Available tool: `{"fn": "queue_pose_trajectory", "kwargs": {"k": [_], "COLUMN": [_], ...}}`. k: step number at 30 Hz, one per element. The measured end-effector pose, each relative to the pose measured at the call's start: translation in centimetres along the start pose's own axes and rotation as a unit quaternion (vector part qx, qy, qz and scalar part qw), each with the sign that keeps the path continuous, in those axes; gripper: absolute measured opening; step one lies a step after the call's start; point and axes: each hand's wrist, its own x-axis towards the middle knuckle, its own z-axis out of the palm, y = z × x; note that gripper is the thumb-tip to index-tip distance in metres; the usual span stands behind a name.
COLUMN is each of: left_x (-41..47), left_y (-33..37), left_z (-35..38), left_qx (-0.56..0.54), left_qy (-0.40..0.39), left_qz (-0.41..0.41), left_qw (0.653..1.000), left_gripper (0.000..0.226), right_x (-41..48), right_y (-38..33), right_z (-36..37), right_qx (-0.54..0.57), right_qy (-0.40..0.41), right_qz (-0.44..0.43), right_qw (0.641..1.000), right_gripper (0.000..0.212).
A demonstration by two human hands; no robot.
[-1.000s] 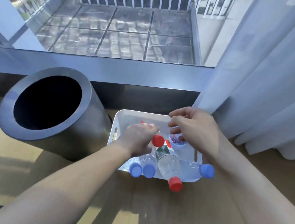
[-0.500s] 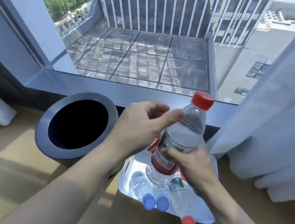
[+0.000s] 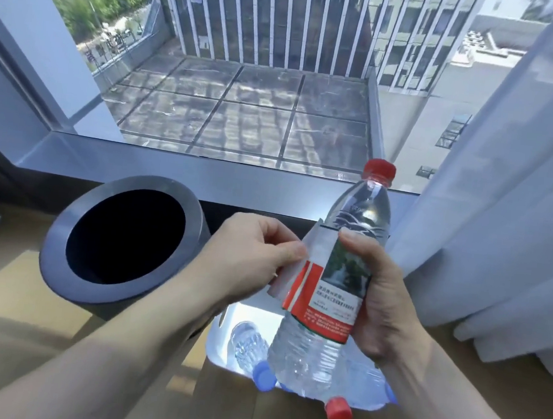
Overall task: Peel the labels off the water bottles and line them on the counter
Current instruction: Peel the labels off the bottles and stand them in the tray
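Observation:
I hold a clear water bottle (image 3: 357, 212) with a red cap upright in front of me. My right hand (image 3: 381, 293) wraps around its middle, over the red and white label (image 3: 324, 299). My left hand (image 3: 248, 256) pinches the label's loose left edge, which stands away from the bottle. Below the hands a white tray (image 3: 222, 334) lies on the wooden floor. It holds several more bottles on their sides, two with blue caps (image 3: 263, 375) and one with a red cap (image 3: 338, 412).
A grey cylindrical bin (image 3: 63, 252) with a dark open mouth stands just left of the tray. A metal window sill (image 3: 179, 172) runs behind. White curtains (image 3: 514, 201) hang at the right, close to the bottle.
I lifted the red-capped bottle out of the tray and raised it. My right hand shifted up over the label. My left hand closed on the label edge and pulled it partly free.

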Motion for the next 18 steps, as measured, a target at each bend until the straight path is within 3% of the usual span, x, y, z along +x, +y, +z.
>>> {"fn": "queue_pose_trajectory", "kwargs": {"k": [2, 5, 7, 11, 18], "left_x": [0.3, 0.4, 0.2, -0.1, 1.9], "left_y": [-0.1, 0.1, 0.3, 0.4, -0.5], "left_z": [-0.5, -1.5, -1.9, -2.4, -2.9], "left_qx": [-0.023, -0.048, -0.023, -0.008, 0.004], "left_qy": [0.028, 0.047, 0.041, 0.054, 0.103], "left_qz": [-0.023, -0.031, -0.007, 0.020, -0.012], "left_qw": [0.999, 0.997, 0.999, 0.998, 0.995], "left_gripper": [0.010, 0.010, 0.012, 0.018, 0.021], "right_x": [-0.1, -0.2, -0.4, -0.5, -0.6], "right_y": [-0.1, -0.5, -1.0, -1.7, -2.4], "right_z": [0.0, 0.2, 0.4, 0.2, 0.4], "right_qx": [0.061, 0.136, 0.142, 0.029, -0.171], "right_qy": [-0.007, 0.004, 0.016, 0.089, 0.135], "right_qz": [0.007, 0.019, 0.033, 0.009, -0.192], "right_qw": [0.998, 0.990, 0.989, 0.996, 0.957], "right_gripper": [0.021, 0.041, 0.028, 0.014, 0.017]}}
